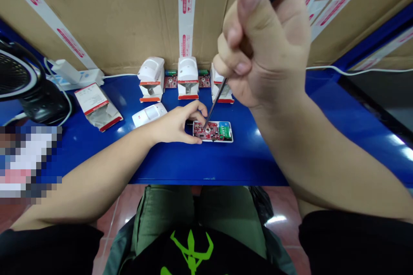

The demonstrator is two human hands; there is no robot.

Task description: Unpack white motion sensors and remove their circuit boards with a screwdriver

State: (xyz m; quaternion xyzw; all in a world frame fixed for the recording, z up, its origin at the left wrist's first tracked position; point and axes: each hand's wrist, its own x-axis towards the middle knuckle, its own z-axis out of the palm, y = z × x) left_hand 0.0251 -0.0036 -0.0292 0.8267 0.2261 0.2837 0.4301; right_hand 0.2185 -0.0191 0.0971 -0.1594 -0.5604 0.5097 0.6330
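The right hand [263, 45] clenches a screwdriver [215, 102] against a red circuit board [209, 131] on the blue worktop [206, 171], while the left hand [174, 126] grips the board's near-left edge; uneven pressure could make the tip slip and scratch the board.

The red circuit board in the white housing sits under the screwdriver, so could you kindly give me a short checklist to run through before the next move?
1. Screwdriver held in the right hand: ok.
2. Its tip seated in a screw: cannot tell.
3. Left hand at the edge of the red circuit board: ok.
4. Board lying flat in the white housing: ok.
5. Green battery in place on the board: ok.
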